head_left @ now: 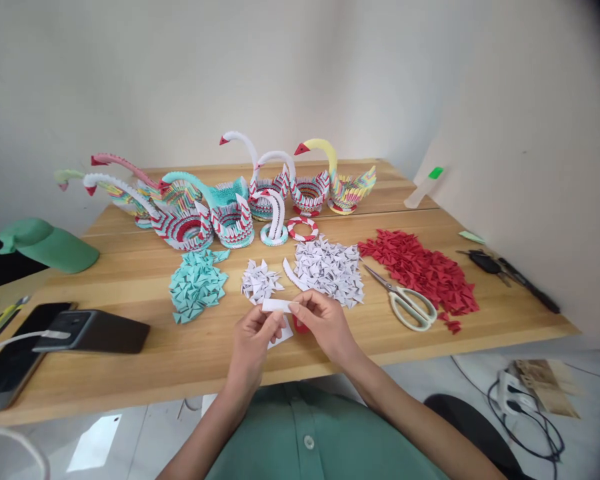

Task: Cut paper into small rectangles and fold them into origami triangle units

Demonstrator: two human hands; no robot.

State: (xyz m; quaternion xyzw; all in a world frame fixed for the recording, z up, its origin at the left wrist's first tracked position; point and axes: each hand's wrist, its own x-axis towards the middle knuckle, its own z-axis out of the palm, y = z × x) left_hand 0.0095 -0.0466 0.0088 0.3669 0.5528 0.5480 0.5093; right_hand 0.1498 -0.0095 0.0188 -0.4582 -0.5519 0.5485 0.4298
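Note:
Between my two hands is a small folded strip of white paper, held just above the table's front part. My left hand pinches its left end with thumb and fingers. The right end is pinched by my right hand. Below them lies a white paper piece, and a small red object is partly covered by my right hand. Just beyond my hands are a small pile of white folded paper pieces, a curved white chain of pieces and a larger white pile.
Scissors and a red paper pile lie right; a teal pile lies left. Several paper swans stand behind, with a red-white ring. A green bottle, power bank and phone occupy the left side.

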